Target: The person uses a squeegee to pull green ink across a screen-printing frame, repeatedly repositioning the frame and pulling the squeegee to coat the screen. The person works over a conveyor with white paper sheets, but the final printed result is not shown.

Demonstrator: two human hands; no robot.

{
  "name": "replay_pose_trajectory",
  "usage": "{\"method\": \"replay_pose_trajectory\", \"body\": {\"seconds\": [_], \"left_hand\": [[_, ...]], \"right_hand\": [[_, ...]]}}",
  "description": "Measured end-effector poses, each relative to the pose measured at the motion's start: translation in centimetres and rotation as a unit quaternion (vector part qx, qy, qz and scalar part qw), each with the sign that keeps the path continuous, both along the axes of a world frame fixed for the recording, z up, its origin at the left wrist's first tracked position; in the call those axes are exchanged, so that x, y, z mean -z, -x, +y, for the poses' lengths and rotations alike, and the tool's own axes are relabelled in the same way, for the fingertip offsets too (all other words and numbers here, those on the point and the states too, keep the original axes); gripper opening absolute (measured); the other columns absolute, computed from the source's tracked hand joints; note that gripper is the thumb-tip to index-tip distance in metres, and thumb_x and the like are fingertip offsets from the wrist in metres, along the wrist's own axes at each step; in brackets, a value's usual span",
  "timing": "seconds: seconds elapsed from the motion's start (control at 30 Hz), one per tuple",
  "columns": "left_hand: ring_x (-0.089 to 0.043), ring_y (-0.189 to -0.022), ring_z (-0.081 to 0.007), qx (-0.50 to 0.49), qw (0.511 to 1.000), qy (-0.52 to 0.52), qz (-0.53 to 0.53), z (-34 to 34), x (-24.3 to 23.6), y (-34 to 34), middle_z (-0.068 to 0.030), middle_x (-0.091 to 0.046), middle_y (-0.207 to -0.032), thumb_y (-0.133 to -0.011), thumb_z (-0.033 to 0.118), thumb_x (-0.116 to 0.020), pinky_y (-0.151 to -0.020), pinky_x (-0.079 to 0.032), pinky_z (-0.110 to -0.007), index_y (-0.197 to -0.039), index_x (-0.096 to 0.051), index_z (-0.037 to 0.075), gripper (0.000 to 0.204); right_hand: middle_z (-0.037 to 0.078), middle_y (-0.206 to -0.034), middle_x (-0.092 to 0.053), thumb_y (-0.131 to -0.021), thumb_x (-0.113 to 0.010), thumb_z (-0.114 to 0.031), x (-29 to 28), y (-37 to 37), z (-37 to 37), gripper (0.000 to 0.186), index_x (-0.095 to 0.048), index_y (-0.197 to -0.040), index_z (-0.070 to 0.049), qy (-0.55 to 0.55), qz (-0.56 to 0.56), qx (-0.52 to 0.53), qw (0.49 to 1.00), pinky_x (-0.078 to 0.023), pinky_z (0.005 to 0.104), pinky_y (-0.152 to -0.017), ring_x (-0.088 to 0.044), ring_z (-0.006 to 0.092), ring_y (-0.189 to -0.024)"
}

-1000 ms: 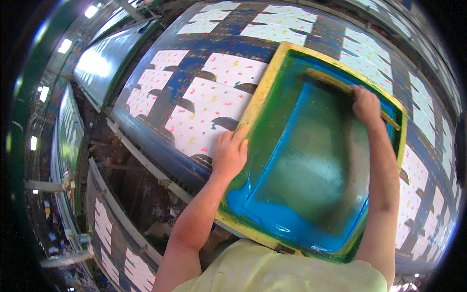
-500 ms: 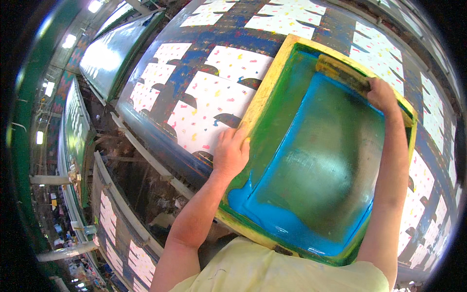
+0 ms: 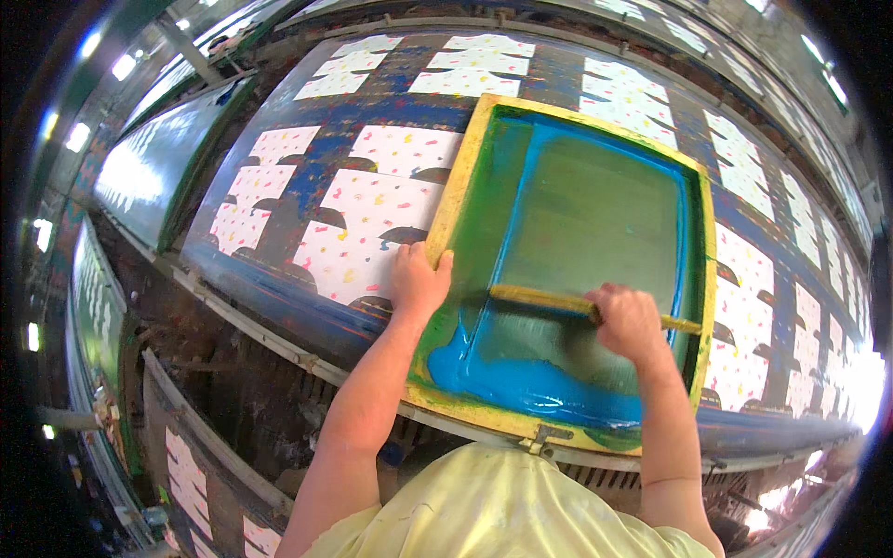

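Note:
A yellow-framed printing screen (image 3: 462,181) with green mesh lies flat on a long blue printing table (image 3: 279,279). My left hand (image 3: 416,278) grips the frame's left edge. My right hand (image 3: 629,322) is closed on a yellow squeegee (image 3: 539,298) that lies across the screen near its lower part. A pool of blue ink (image 3: 530,383) sits along the near end of the screen, below the squeegee.
White fabric pieces (image 3: 367,228) with small coloured specks lie in rows along the table on both sides of the screen. A second long table (image 3: 158,149) runs at the left. Below the table edge are rusty rails (image 3: 233,372) and a lower shelf.
My right hand has pulled the squeegee from the far end of the screen down toward me. The left hand stays on the frame's left edge.

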State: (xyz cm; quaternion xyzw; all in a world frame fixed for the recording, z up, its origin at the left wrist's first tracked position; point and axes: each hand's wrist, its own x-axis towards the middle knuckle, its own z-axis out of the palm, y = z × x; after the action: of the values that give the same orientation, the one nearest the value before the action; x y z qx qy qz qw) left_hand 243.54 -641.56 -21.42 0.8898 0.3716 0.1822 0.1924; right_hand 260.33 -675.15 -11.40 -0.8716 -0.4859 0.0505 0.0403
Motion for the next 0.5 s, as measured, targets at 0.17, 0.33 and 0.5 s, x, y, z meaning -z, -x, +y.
{"method": "replay_pose_trajectory", "body": {"seconds": [0.17,0.33,0.5], "left_hand": [[-0.067,-0.122,-0.0470,0.000,0.998,0.028,0.059,0.2,-0.6,0.2,-0.0265,-0.067,-0.129,-0.092,0.038,-0.088,-0.107,-0.056,-0.057,-0.125,-0.067,-0.003,0.056],[-0.066,-0.129,-0.0461,-0.004,0.995,0.061,0.079,0.5,-1.3,0.4,-0.0246,-0.067,-0.135,-0.090,0.030,-0.090,-0.109,-0.056,-0.055,-0.129,-0.067,-0.002,0.056],[-0.069,-0.127,-0.0455,0.010,0.994,0.085,0.069,1.3,-1.5,0.2,-0.0263,-0.070,-0.133,-0.086,0.028,-0.088,-0.108,-0.057,-0.055,-0.126,-0.071,-0.002,0.052]], "right_hand": [[0.012,-0.107,-0.080,-0.080,-0.076,-0.006,-0.6,10.9,-3.2,0.038,-0.084,-0.116,-0.015,0.009,0.028,0.021,0.999,-0.065,0.0494,-0.086,-0.079,0.0349,-0.101],[0.012,-0.113,-0.078,-0.084,-0.080,-0.011,-0.8,17.7,-4.7,0.033,-0.083,-0.116,-0.012,0.002,0.026,0.042,0.999,-0.060,0.0506,-0.097,-0.075,0.0369,-0.110],[0.015,-0.123,-0.076,-0.091,-0.087,-0.031,-0.5,18.6,-8.0,0.039,-0.080,-0.123,-0.009,-0.104,0.085,0.021,0.991,-0.057,0.0524,-0.103,-0.072,0.0381,-0.117]]}}
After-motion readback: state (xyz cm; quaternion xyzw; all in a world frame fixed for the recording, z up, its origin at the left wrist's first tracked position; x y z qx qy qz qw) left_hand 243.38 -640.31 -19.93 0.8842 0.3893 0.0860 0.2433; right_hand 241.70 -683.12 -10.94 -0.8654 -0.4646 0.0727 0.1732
